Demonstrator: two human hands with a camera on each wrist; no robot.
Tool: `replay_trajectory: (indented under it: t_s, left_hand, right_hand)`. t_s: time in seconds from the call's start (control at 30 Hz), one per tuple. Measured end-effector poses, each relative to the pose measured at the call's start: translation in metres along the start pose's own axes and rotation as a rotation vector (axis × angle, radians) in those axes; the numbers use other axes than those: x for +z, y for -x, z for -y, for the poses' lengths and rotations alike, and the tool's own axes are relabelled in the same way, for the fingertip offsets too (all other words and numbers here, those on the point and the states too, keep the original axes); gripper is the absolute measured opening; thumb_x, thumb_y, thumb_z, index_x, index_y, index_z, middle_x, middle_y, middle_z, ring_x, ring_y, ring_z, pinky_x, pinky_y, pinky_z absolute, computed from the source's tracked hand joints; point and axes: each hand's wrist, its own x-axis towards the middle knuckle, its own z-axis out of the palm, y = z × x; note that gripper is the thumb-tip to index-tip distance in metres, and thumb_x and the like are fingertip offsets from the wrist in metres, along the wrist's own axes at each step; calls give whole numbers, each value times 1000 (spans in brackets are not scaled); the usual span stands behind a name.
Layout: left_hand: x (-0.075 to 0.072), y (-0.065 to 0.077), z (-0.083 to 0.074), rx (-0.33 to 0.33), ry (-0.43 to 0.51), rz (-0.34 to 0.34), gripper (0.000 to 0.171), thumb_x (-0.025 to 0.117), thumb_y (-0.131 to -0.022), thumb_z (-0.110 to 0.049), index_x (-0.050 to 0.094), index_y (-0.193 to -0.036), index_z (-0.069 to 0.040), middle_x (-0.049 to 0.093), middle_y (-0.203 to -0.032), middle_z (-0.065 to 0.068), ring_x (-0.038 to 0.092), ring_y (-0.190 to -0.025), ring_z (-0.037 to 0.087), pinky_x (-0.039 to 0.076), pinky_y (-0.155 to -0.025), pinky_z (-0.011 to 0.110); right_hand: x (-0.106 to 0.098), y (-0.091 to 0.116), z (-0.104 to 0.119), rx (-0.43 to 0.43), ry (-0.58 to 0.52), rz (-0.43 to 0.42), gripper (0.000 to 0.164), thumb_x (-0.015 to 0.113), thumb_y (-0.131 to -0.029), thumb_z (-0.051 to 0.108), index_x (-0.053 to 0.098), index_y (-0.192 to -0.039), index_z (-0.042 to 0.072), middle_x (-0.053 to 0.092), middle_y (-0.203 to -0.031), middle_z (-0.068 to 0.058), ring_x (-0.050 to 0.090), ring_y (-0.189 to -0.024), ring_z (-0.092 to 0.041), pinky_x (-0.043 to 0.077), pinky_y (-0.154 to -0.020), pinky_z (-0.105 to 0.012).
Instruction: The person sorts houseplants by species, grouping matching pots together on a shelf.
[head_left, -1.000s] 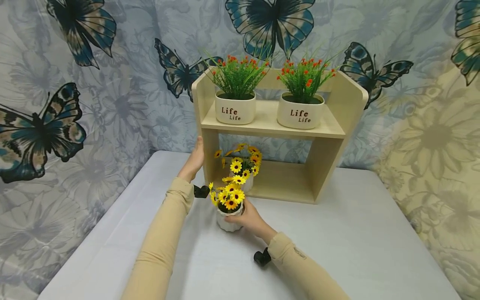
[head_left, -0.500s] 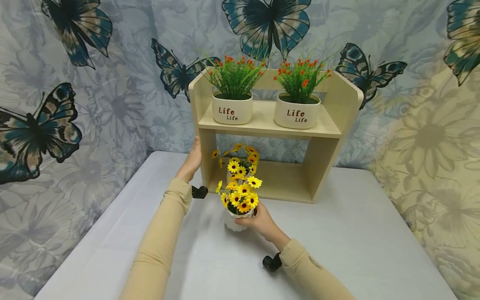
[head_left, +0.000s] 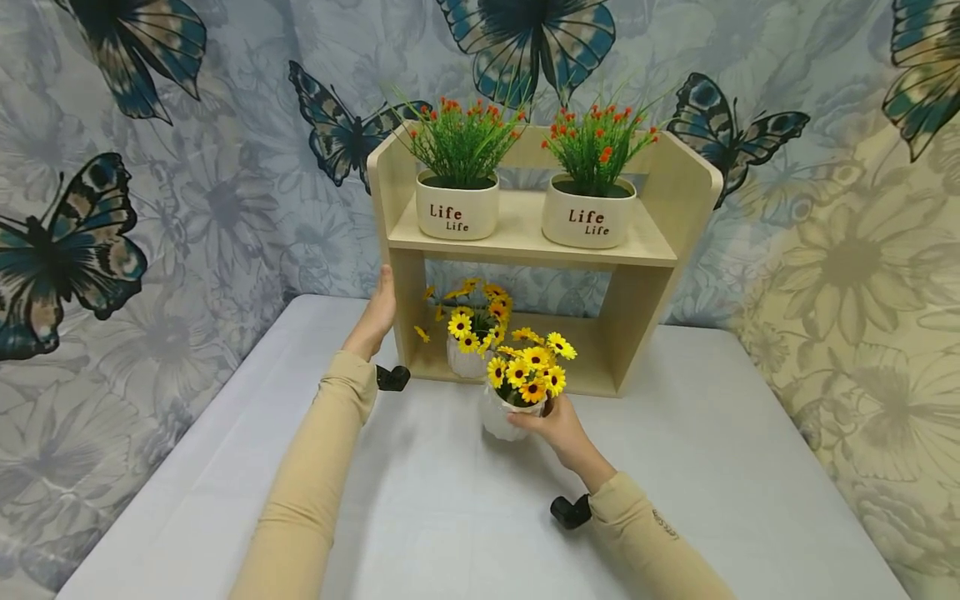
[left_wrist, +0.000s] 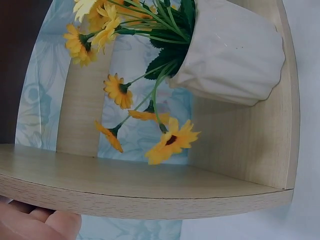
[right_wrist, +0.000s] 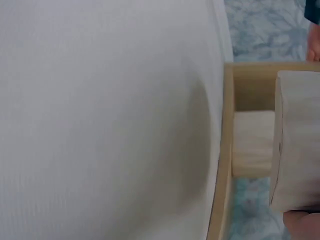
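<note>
My right hand (head_left: 562,429) grips a white pot (head_left: 501,417) of yellow daisies (head_left: 528,371) by its right side, above the table in front of the wooden shelf (head_left: 457,251). In the right wrist view this pot (right_wrist: 300,140) stands large at the right edge, with a fingertip (right_wrist: 302,226) against it. My left hand (head_left: 375,317) lies against the outer left side of the shelf; in the left wrist view its fingers (left_wrist: 62,225) show beyond the panel. A second white pot (head_left: 465,358) of yellow daisies stands at the left of the lower shelf.
Two oval "Life" pots, a left one (head_left: 457,208) and a right one (head_left: 588,217), hold red-flowered grass on the upper shelf. A white cloth covers the table (head_left: 450,508). Behind it hangs a butterfly-patterned backdrop (head_left: 232,208).
My right hand has carried the daisy pot to the right and toward the shelf, uncovering more of the second daisy pot. My left hand stays at the shelf's side. The head view has shifted slightly.
</note>
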Motion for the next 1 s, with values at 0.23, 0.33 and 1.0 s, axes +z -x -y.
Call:
replay_trajectory:
  t_s: [0.23, 0.33, 1.0]
  left_hand:
    - [-3, -1, -1, 25, 10, 14, 86, 1, -85, -70, -13, -147, -12, -15, -152, 6, -15, -136, 21, -7, -109, 37]
    - [-4, -1, -1, 24, 7, 22, 87, 1, -84, -71, -13, -147, -13, -15, -152, 6, -14, -136, 21, -7, -109, 38]
    - [-3, 0, -1, -10, 8, 37, 81, 1, -88, -66, -14, -147, -12, -15, -152, 7, -15, -136, 21, -7, -108, 40]
  right_hand:
    - [-21, -12, 6, 33, -23, -47, 80, 78, -74, 5, 31, -139, 7, 41, -136, -11, 39, -124, -26, 32, -101, -43]
    - [-30, -20, 9, 39, -12, -81, 81, 78, -76, 6, 29, -140, 5, 39, -137, -13, 39, -124, -27, 33, -101, -43]
    - [-62, -56, -5, 149, 14, -304, 91, 78, -78, 21, 19, -145, 6, 32, -143, -13, 31, -129, -26, 26, -105, -39]
